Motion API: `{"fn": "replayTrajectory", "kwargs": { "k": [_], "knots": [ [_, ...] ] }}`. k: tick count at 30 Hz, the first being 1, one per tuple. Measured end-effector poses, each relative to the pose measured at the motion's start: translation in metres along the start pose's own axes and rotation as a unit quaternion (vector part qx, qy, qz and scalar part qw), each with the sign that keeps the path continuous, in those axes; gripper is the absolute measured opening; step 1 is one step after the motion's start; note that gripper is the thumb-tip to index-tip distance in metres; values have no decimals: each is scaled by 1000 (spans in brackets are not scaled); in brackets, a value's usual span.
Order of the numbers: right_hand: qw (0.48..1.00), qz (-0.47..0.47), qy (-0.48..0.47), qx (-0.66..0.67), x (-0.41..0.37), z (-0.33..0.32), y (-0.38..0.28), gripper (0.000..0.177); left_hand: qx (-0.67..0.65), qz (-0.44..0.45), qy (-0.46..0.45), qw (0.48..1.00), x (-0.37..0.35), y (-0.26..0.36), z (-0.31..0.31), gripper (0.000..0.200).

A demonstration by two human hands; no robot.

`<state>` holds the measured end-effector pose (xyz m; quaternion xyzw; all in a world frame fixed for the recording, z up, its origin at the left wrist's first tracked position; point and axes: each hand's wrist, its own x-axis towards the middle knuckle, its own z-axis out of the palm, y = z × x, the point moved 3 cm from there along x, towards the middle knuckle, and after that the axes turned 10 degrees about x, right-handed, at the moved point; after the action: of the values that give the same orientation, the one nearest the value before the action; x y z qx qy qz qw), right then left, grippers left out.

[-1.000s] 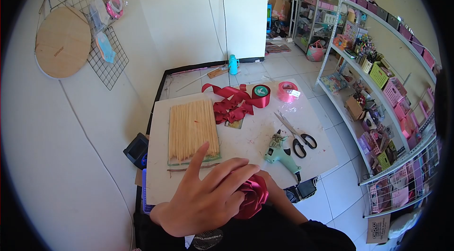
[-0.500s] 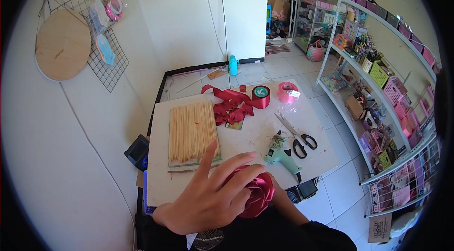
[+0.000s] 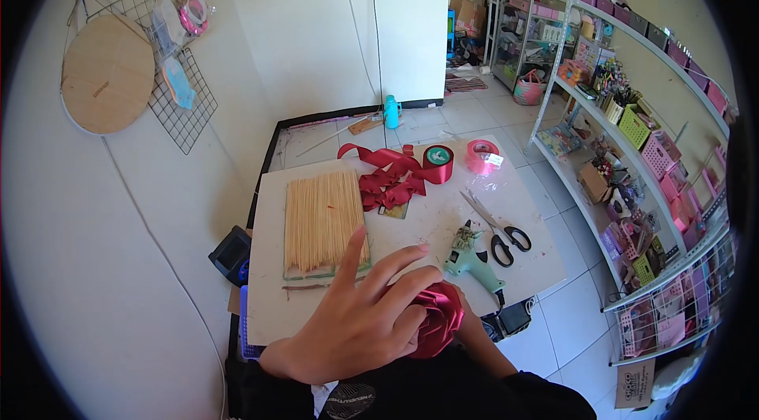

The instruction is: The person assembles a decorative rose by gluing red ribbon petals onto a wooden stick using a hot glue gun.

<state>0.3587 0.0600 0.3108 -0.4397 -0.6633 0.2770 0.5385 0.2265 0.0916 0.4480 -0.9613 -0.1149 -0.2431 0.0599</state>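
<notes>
A dark red satin ribbon rose (image 3: 439,320) is held low in front of my body, near the table's front edge. My left hand (image 3: 371,313) reaches over it from the left, back of the hand up. Its index finger bends down against the petals while the other fingers fan out; the thumb is hidden. Behind the rose is my right hand (image 3: 465,311), supporting it from the right side, with its fingers mostly out of sight. Close by on the table lie a mint-green glue gun (image 3: 474,266) and black-handled scissors (image 3: 498,228).
Bamboo skewers (image 3: 322,218) cover the table's left part. Toward the back are loose red ribbon (image 3: 387,183), a ribbon roll (image 3: 437,163) and a pink tape roll (image 3: 482,156). Metal shelves (image 3: 617,119) with baskets stand to the right. A blue bottle (image 3: 391,111) is on the floor.
The rose has shifted slightly right and shows more of its petals. My left hand's fingers have moved a little, and the middle ones are bent more. The view has shifted slightly.
</notes>
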Motion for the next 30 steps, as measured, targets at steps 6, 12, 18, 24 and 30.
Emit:
{"fn": "replayTrajectory", "kwargs": {
  "k": [6, 12, 18, 24, 30],
  "knots": [
    [998, -40, 25, -40, 3, -4, -10, 37, 14, 24, 30, 999, -1, 2, -1, 18],
    [999, -29, 7, -36, -2, 2, 10, 37, -14, -13, 8, 1000, 4, -1, -4, 20],
    [991, 58, 48, 109, -10, 11, 69, 37, -46, -75, 85, 993, -9, -11, -15, 30],
    [992, -10, 112, 58, 0, 3, 61, 33, -164, -177, 328, 913, -54, -41, 31, 49],
    [982, -61, 179, 25, 1, 7, 71, 33, -334, -168, 337, 864, -40, -35, 79, 85]
  ]
}}
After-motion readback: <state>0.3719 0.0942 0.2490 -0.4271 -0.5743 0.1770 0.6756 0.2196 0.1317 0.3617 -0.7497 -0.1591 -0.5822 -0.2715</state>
